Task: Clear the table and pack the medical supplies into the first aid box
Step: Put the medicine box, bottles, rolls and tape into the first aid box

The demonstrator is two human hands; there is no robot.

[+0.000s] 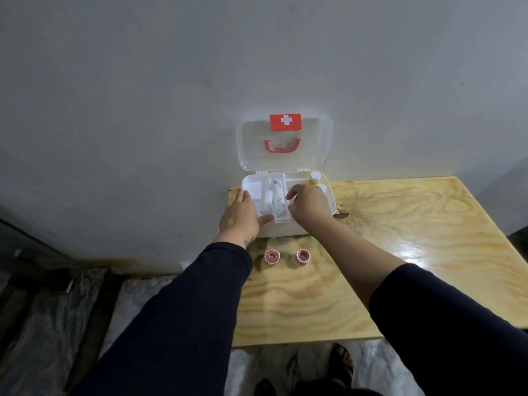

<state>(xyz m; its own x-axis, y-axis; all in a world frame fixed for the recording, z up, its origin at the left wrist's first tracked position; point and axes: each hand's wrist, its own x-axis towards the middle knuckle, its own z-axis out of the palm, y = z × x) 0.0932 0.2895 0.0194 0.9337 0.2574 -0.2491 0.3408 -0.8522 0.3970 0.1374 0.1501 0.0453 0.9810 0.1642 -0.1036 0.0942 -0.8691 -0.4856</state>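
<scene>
Plain domestic room, probably a home.
A varnished plywood table (400, 252) stood against a bare grey plastered wall (171, 81); plastic sheeting (57, 324) covered the floor, and the person's sandalled foot (341, 362) showed below the table edge.

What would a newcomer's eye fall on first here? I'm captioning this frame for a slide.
The open first aid box at the table's far edge, its clear lid with a red cross label upright against the wall. Both hands, left hand and right hand, reach into its tray. Two red tape rolls stand on the wooden table before it.
</scene>
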